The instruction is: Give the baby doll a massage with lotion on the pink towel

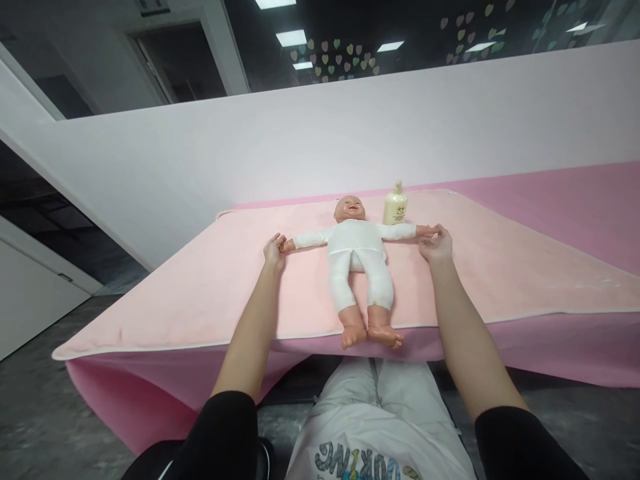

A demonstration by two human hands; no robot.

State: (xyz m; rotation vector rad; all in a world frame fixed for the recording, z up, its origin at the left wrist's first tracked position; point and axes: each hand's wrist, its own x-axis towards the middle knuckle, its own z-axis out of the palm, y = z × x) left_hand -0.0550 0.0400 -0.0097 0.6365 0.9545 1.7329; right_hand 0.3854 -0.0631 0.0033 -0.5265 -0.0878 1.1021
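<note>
A baby doll (356,241) with a white cloth body lies on its back on a pink towel (210,287), its head toward the wall and its feet at the table's front edge. Both its arms are stretched straight out to the sides. My left hand (275,251) is closed around the doll's hand on the left. On the other side, my right hand (437,244) pinches the doll's other hand between thumb and fingers. A pale yellow pump bottle (395,205) stands upright behind the doll's arm on the right, near its head.
A darker pink cloth (575,200) covers the table under the towel and hangs over the front edge. Behind the table rises a white wall (320,147) with dark glass above it. My legs in light trousers are close to the front edge.
</note>
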